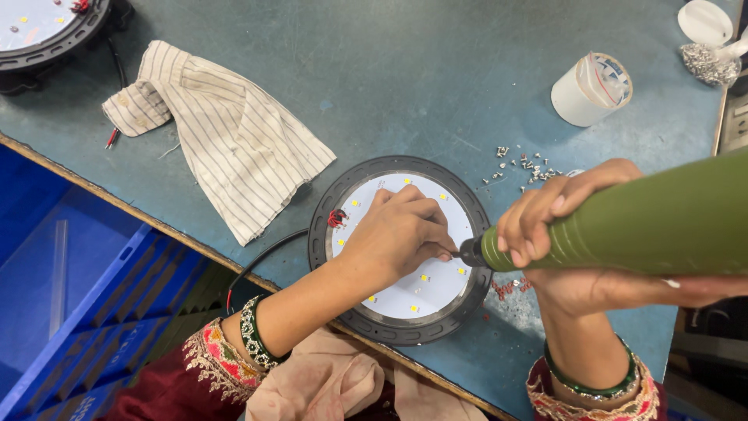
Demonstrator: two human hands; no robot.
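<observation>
Green cylindrical electric screwdriver (623, 226) gripped in my right hand (561, 234); left fingers (425, 234) pinch a screw at its tip on the round black-rimmed LED panel (405, 249), near counter edge (460, 374); loose screws (522, 165) remain.

One head-worn camera looks steeply down, close over the bench (436, 70). The near bench edge runs slantwise from far left to near right. The left hand (397, 234) and right hand (561, 234) sit just below centre; the floor side shows at near left.
</observation>
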